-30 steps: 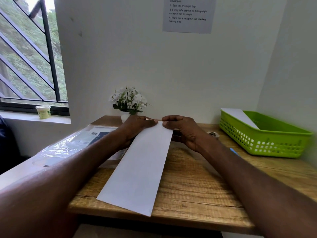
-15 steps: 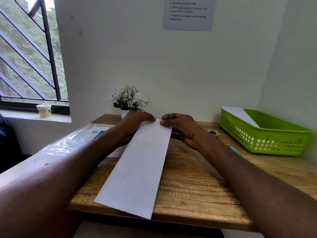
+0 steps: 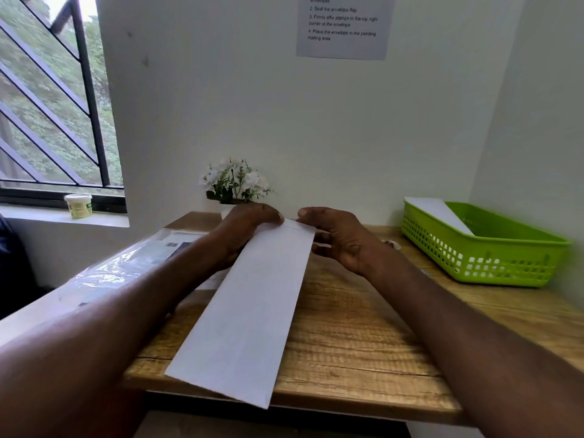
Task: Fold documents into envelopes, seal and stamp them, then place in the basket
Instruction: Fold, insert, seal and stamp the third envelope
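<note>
Lying in green basket (image 3: 493,260): white envelope (image 3: 437,213).

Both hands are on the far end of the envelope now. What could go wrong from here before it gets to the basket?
1. The envelope overhangs the near edge of the table; if the left hand and right hand let go, it may slide off.
2. Both hands pinch only the far end, so the flap may crease or seal crooked.
3. The green basket already holds a white sheet leaning on its rim; a hasty drop could knock it out.
</note>
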`<action>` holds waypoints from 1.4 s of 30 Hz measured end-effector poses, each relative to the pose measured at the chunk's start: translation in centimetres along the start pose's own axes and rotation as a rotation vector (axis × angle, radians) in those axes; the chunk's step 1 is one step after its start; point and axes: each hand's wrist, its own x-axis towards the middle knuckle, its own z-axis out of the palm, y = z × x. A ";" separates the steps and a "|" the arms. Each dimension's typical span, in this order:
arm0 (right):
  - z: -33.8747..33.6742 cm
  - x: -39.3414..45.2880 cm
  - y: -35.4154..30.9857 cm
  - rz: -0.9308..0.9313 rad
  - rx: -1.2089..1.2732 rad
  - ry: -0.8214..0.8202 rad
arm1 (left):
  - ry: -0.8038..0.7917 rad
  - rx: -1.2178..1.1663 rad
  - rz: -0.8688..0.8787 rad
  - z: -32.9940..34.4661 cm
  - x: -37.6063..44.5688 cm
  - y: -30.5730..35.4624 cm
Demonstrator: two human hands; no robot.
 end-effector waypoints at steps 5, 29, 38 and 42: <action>0.4 0.2 0.4 -0.025 -0.025 -0.010 | 0.003 0.033 -0.017 0.2 -0.1 0.2; -1.1 0.5 -0.2 0.023 0.065 0.038 | 0.042 -0.067 -0.065 -0.3 -0.2 0.3; -0.6 0.7 0.1 0.013 0.054 0.000 | -0.069 -0.066 -0.165 -0.5 -0.1 0.2; -0.4 0.9 0.3 0.012 0.063 0.008 | -0.017 -0.049 -0.104 -0.1 0.0 -0.1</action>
